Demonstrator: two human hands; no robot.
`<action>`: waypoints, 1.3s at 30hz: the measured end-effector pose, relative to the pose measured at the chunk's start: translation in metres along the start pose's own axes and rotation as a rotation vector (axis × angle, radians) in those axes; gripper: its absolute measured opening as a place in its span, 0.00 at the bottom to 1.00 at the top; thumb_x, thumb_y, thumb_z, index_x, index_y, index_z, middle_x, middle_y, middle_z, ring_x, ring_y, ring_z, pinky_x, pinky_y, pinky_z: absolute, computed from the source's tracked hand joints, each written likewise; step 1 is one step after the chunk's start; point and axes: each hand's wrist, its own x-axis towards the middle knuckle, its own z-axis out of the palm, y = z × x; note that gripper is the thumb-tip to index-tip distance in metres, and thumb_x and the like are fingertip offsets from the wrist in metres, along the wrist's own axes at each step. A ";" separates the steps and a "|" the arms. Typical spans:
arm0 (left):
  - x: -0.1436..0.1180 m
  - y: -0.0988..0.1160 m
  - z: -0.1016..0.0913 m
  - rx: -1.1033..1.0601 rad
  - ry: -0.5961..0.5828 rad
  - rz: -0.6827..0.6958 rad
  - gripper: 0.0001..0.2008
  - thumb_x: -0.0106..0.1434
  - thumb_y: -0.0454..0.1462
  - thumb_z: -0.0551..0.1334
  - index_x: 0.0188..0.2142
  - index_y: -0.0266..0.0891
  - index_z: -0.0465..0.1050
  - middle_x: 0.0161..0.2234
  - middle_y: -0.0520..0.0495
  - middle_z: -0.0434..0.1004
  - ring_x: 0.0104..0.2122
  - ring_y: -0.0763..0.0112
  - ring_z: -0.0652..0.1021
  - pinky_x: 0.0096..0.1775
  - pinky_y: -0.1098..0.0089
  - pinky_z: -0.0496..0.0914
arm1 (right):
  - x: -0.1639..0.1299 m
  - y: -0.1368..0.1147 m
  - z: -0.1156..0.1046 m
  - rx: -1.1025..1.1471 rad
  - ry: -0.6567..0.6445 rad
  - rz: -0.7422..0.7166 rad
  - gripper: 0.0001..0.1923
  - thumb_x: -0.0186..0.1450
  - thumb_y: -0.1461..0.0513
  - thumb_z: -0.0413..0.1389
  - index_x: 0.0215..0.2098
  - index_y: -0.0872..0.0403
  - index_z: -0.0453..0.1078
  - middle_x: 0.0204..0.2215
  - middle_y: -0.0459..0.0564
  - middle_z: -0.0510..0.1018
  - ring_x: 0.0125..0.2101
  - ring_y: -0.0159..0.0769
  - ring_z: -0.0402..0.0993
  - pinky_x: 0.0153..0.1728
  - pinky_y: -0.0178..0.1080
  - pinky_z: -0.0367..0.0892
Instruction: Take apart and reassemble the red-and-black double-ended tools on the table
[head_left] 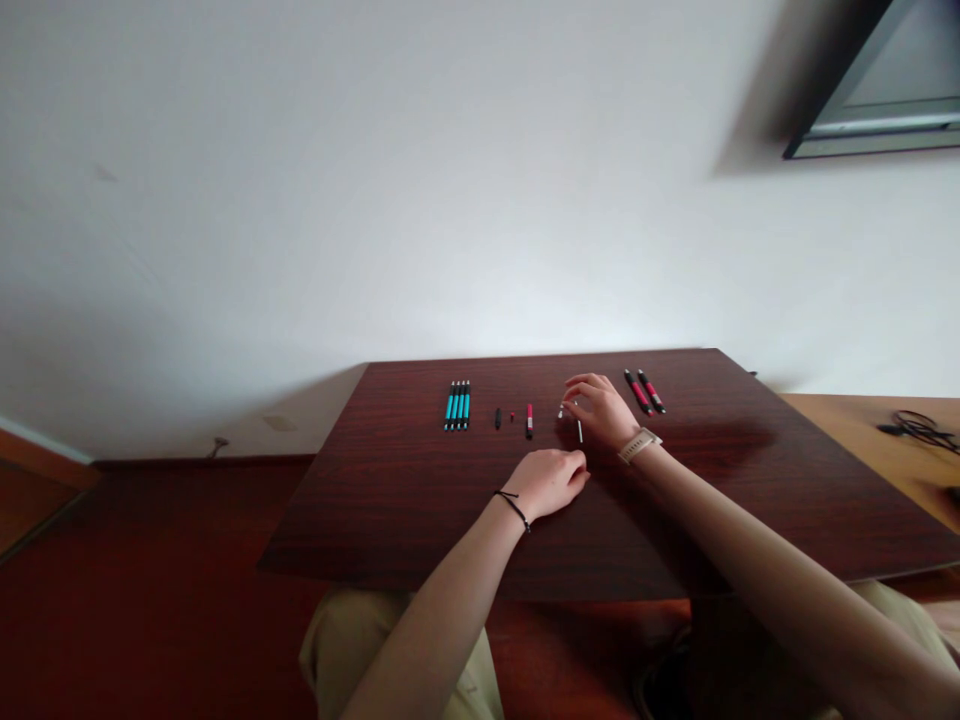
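- Head view is showing our two bare forearms reaching over a dark wooden tabletop that is standing against a white wall.
- We are resting our left hand on the tabletop, fingers loosely curled under; we cannot tell whether it is holding anything.
- A thin black band is circling our left wrist.
- We are hovering our right hand farther back, fingers bent and partly spread, fingertips pinching at a tiny pale part that is too small to make out.
- A short white rod is lying just beside that hand, near its palm.
- A pale watch is sitting on our right wrist.
- A red pen piece is lying left of the right hand, with a small red bit and a short black piece spaced out farther left.
- Four blue pens are lying side by side, touching, well left of both hands.
- Two red pens are lying at a slant just right of the right hand, close together.
- A black cable is lying on a lighter surface at far right.
- A dark frame is hanging in the upper right corner.
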 end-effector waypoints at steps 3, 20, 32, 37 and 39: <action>0.000 -0.001 0.001 -0.004 0.008 0.009 0.11 0.76 0.42 0.57 0.40 0.42 0.76 0.37 0.44 0.84 0.38 0.58 0.85 0.41 0.65 0.75 | -0.001 0.001 0.001 -0.004 -0.002 0.011 0.06 0.70 0.58 0.59 0.39 0.50 0.78 0.50 0.57 0.79 0.53 0.52 0.72 0.58 0.56 0.68; 0.001 0.001 -0.001 0.002 -0.001 -0.003 0.11 0.76 0.42 0.58 0.40 0.42 0.76 0.38 0.45 0.85 0.39 0.59 0.84 0.42 0.66 0.75 | -0.004 0.003 0.006 -0.014 -0.061 -0.022 0.06 0.71 0.59 0.58 0.39 0.50 0.77 0.49 0.56 0.80 0.51 0.51 0.74 0.58 0.54 0.68; 0.000 0.000 0.002 0.007 0.013 0.008 0.11 0.76 0.43 0.58 0.40 0.43 0.76 0.37 0.46 0.84 0.39 0.60 0.84 0.42 0.67 0.75 | -0.013 -0.001 -0.002 -0.009 -0.066 -0.017 0.07 0.72 0.58 0.56 0.45 0.50 0.76 0.46 0.56 0.81 0.49 0.50 0.75 0.55 0.50 0.69; -0.001 -0.002 0.002 -0.010 0.018 0.012 0.10 0.75 0.41 0.58 0.40 0.43 0.76 0.37 0.47 0.84 0.39 0.61 0.84 0.42 0.66 0.75 | -0.036 -0.014 -0.018 0.037 -0.165 0.083 0.06 0.73 0.58 0.55 0.42 0.50 0.73 0.35 0.51 0.81 0.33 0.40 0.77 0.37 0.39 0.69; 0.000 -0.002 0.003 -0.017 0.015 0.011 0.09 0.75 0.41 0.59 0.40 0.42 0.76 0.37 0.47 0.84 0.38 0.61 0.84 0.42 0.66 0.75 | -0.046 -0.023 -0.024 0.033 -0.240 0.101 0.06 0.73 0.57 0.55 0.43 0.50 0.73 0.32 0.48 0.81 0.28 0.38 0.75 0.34 0.37 0.66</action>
